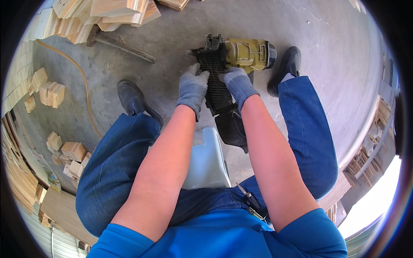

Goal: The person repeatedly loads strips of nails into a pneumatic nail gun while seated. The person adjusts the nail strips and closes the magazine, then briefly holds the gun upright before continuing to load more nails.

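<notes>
A nail gun with a yellow-gold body lies across the floor between my feet. Its black, ridged magazine points back toward me, and a black flap hangs at the near end. My left hand, in a grey knit glove, grips the magazine's left edge with its thumb side up. On the opposite edge, close to the yellow body, my gloved right hand has its fingers curled against the magazine. Its fingertips are partly hidden, and whether loose nails are in them cannot be seen.
I sit over a light blue plastic stool. Stacked wood blocks stand at the far left beside a wooden bar. An orange hose runs along the left floor, near smaller block piles. My shoes flank the nail gun.
</notes>
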`<state>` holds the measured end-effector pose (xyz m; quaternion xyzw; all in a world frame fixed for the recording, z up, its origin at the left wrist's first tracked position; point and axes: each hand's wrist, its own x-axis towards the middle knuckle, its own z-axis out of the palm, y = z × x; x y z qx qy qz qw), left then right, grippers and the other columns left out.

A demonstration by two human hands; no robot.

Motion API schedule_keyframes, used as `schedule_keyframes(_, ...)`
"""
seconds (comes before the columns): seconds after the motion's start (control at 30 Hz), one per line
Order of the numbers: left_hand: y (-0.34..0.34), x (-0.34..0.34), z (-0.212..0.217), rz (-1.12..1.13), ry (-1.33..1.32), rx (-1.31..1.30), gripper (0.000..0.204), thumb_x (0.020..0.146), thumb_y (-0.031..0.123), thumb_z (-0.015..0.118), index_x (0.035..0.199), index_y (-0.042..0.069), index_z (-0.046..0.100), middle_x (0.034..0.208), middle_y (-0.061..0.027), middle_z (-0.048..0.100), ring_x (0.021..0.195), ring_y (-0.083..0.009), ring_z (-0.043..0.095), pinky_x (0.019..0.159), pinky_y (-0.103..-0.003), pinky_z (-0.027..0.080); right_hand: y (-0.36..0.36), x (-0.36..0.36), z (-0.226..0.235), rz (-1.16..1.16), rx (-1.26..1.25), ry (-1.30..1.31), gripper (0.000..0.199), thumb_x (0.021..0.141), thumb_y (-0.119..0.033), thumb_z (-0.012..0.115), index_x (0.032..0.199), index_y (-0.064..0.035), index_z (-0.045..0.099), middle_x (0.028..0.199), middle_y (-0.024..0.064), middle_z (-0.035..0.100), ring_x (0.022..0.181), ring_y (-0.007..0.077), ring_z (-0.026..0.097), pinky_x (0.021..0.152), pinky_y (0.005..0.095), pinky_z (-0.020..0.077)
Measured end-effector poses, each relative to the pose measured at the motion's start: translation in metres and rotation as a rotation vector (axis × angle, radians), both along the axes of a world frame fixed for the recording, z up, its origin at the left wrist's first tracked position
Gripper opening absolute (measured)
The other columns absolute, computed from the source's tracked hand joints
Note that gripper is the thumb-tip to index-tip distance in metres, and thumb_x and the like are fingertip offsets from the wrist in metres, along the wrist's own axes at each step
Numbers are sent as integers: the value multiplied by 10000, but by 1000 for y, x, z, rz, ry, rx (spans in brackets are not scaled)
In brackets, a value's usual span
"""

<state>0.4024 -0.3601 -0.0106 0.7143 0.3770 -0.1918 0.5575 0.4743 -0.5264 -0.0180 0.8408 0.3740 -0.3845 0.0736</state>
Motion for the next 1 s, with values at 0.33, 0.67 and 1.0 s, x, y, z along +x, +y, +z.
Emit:
schedule_keyframes(0.33,-10,-9,-7,214,-58,-130,469,827,100,713,1264,-63,663,1223,-212,719,1144,-281,688,1022,-343,501,-5,-4,5,42,186,-61,215,931,-188,597,1078,-174,753,1094,92,740,1114,269,687,940,380,555)
schedule_keyframes(0.67,-5,-12,-5,272,25,-239,423,841,65,714,1250,-39,675,1001,-128,723,799,-185,631,713,-301,487,0,-1,30,35,189,-22,205,945,-175,585,1054,-174,758,1092,100,735,1105,278,688,945,396,552)
schedule_keyframes(1.0,-13,-35,60,248,-5,-512,327,868,21,671,1186,-53,683,777,-67,666,517,-140,533,485,-282,417,-25,-58,77,-1264,452,434,360,893,-305,719,1052,17,726,1001,179,742,966,338,707,877,387,544)
